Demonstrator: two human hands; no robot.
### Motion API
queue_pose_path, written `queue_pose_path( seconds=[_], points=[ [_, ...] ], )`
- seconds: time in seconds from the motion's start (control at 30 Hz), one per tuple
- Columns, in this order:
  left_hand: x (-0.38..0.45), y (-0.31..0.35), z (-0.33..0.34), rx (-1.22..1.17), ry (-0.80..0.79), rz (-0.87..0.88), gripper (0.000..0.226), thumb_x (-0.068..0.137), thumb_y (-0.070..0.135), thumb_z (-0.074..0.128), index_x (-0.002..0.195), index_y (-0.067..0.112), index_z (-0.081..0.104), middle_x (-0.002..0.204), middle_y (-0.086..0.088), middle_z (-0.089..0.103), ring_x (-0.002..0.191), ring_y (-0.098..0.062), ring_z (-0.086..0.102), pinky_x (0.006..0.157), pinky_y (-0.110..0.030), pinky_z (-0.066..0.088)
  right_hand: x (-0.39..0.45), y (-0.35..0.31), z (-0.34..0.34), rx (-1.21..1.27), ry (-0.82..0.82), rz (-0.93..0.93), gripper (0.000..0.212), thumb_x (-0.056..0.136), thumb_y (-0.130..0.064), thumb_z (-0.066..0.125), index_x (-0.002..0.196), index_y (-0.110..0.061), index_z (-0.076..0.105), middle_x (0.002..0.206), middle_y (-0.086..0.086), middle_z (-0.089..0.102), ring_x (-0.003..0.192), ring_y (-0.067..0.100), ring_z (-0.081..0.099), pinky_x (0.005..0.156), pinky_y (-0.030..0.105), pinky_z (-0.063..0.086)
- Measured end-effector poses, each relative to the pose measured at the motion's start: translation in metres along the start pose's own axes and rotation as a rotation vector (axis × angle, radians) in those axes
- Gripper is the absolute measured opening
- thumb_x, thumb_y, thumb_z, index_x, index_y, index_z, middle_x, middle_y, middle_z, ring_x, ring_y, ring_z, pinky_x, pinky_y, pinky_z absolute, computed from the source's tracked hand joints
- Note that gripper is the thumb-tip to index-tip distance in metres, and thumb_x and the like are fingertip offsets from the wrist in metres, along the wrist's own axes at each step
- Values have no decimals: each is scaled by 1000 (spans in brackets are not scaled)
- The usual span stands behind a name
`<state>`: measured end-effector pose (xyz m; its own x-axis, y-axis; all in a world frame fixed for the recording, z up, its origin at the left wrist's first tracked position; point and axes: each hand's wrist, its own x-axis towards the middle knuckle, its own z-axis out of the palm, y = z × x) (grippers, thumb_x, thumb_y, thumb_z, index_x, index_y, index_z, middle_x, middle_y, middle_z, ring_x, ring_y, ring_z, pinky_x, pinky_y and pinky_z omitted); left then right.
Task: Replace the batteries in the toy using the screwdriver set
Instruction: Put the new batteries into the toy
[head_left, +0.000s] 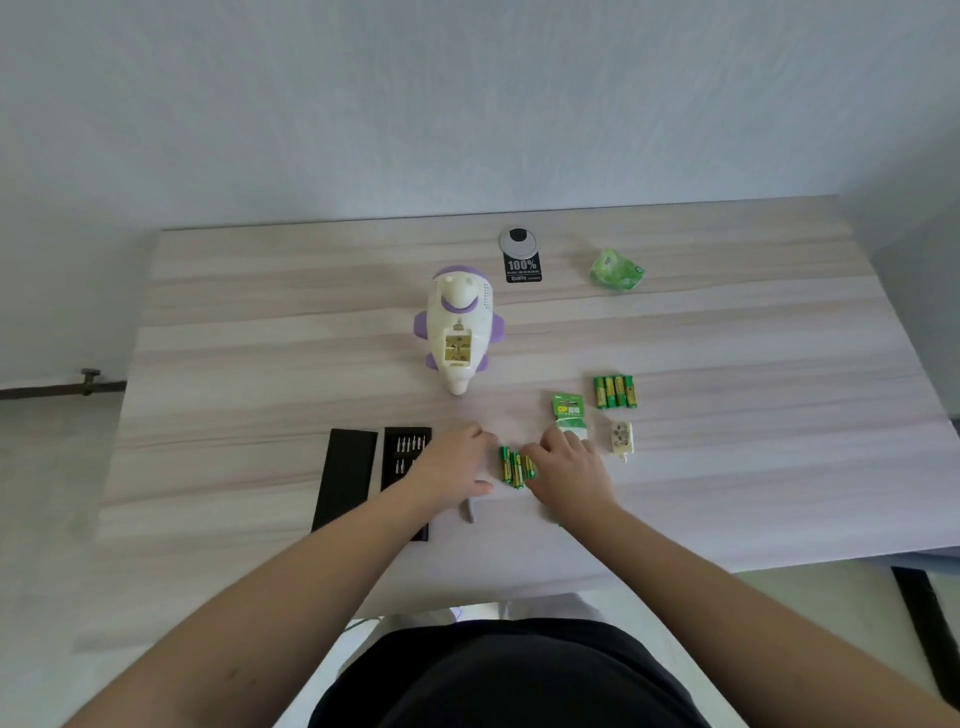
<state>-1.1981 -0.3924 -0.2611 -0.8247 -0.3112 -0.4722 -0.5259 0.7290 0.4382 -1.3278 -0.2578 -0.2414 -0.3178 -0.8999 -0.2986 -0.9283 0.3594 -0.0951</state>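
1. Head view: Green-wrapped batteries (514, 466) lie in a small row on the pale wood-grain table (260, 322), right between the two hands. The left hand (457, 460) rests flat beside them with its fingers fairly straight, holding nothing I can make out. The right hand (563, 467) touches the row from the other side; whether its fingertips pinch a cell I cannot tell.
2. The toy (458, 332), white with purple trim, lies on its back further up the table, its battery compartment (457, 349) uncovered and looking empty. The removed cover (621, 435) sits near the right hand, beside a torn battery pack (567, 408).
3. A second group of batteries (615, 391) lies well apart to the right. The open screwdriver set (405, 447) is partly under the left wrist.
4. Judged step: gathering fresh cells for loading. The next move calls for picking cells up one at a time and matching polarity in the compartment.
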Motion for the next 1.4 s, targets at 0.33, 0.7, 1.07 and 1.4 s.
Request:
queue_pose_path(
  seconds=[0.33, 0.7, 1.07, 1.4],
  points=[
    [10, 8, 27, 14, 162, -11, 65, 70, 49, 75, 120, 16, 53, 113, -5, 53, 106, -24, 53, 87, -36, 43, 0, -27, 6, -121, -101, 76, 55, 69, -39, 81, 115, -17, 59, 102, 6, 56, 92, 25, 56, 78, 34, 45],
    [13, 18, 26, -28, 202, -37, 50, 74, 43, 74, 110, 13, 56, 110, -5, 52, 100, -24, 55, 81, -35, 42, 9, -21, 19, -100, 16, 23, 50, 47, -44, 91, 81, -17, 65, 73, 0, 55, 63, 19, 57, 53, 29, 47],
    [-46, -14, -34, -378, 263, -120, 50, 83, 32, 72, 126, 25, 48, 112, 7, 57, 94, -9, 57, 84, -28, 49, 6, -22, -39, 477, 25, 171, 52, 83, -35, 70, 128, -21, 47, 118, -3, 53, 103, 14, 56, 88, 29, 47],
    [-88, -25, -102, -903, 507, -63, 49, 82, 26, 75, 124, 33, 52, 105, 17, 62, 81, -3, 69, 71, -9, 48, 9, -59, -99, 1392, 48, 233, 46, 82, -11, 74, 121, -27, 55, 110, -1, 70, 96, 10, 69, 89, 28, 54]
  ],
)
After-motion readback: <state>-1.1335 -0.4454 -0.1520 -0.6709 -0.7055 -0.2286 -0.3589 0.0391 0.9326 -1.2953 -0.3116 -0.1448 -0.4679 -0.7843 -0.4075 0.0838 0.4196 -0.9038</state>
